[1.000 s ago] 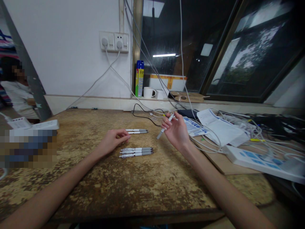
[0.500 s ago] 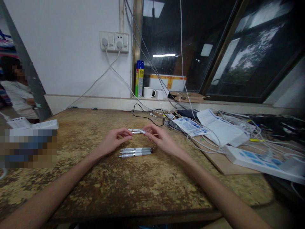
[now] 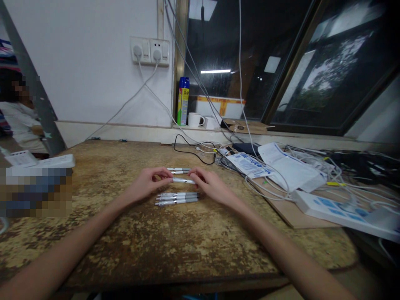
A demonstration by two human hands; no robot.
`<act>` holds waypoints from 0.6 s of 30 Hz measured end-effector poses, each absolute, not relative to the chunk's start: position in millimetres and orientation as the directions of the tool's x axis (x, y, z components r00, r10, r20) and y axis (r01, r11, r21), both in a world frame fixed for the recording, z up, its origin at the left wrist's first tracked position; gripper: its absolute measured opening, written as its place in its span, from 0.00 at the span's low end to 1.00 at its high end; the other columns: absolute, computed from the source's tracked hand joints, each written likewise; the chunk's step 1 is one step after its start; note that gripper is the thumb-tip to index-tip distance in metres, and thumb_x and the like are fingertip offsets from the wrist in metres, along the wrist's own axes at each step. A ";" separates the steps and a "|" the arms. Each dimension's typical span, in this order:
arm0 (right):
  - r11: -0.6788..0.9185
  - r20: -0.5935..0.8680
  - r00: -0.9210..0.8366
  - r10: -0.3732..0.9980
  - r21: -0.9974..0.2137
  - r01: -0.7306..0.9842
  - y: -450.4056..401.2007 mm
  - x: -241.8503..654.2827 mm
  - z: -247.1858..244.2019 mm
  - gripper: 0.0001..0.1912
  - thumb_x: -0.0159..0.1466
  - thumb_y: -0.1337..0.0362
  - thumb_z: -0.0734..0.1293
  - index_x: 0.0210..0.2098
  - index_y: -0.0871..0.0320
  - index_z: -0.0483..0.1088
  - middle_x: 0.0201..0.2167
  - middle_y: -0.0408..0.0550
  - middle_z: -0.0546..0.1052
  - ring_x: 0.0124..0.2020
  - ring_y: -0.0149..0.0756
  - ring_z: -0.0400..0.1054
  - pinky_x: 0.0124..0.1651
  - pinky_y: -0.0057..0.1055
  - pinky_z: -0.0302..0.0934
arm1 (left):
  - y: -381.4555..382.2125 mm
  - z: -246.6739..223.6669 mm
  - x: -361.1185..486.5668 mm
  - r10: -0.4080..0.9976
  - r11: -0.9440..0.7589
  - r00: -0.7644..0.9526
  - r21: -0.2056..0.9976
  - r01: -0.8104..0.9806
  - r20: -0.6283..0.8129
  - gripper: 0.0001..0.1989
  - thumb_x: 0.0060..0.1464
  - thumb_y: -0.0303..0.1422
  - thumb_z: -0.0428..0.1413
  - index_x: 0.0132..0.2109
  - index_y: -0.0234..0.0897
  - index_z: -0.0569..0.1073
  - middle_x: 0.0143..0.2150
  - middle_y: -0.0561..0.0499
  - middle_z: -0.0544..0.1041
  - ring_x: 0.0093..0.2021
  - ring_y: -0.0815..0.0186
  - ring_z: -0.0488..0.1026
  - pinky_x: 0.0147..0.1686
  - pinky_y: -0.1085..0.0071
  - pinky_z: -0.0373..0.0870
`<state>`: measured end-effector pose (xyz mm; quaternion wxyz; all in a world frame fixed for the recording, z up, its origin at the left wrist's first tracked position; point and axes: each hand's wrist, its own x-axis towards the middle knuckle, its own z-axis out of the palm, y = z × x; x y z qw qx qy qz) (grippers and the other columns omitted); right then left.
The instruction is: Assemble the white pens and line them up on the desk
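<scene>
My left hand [image 3: 146,183] and my right hand [image 3: 210,186] both pinch one white pen [image 3: 183,181], one at each end, low over the worn wooden table [image 3: 131,233]. Just behind it two more pens [image 3: 178,170] lie side by side. In front of it a row of three pens [image 3: 178,198] lies on the table, right between my wrists.
Papers [image 3: 275,164], white cables and a flat box [image 3: 337,206] crowd the table's right side. A spray can [image 3: 183,101] and a mug [image 3: 195,120] stand on the sill. A black cable [image 3: 190,152] loops behind the pens. A person [image 3: 18,112] sits far left.
My right hand brought a pen down from mid-air to the table between the two groups. My left hand now grips its other end.
</scene>
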<state>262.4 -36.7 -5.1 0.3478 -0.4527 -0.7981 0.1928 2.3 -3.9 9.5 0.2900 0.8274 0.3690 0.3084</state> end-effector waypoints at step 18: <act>0.527 0.226 -0.494 0.840 -0.557 0.641 -27.7 279.6 -20.5 0.12 0.71 0.58 0.62 0.38 0.58 0.73 0.35 0.49 0.77 0.34 0.37 0.68 0.38 0.33 0.58 | 16.8 8.5 -26.2 0.700 -0.572 0.712 0.642 0.511 0.057 0.15 0.56 0.44 0.61 0.44 0.40 0.83 0.35 0.48 0.82 0.33 0.64 0.74 0.31 0.73 0.66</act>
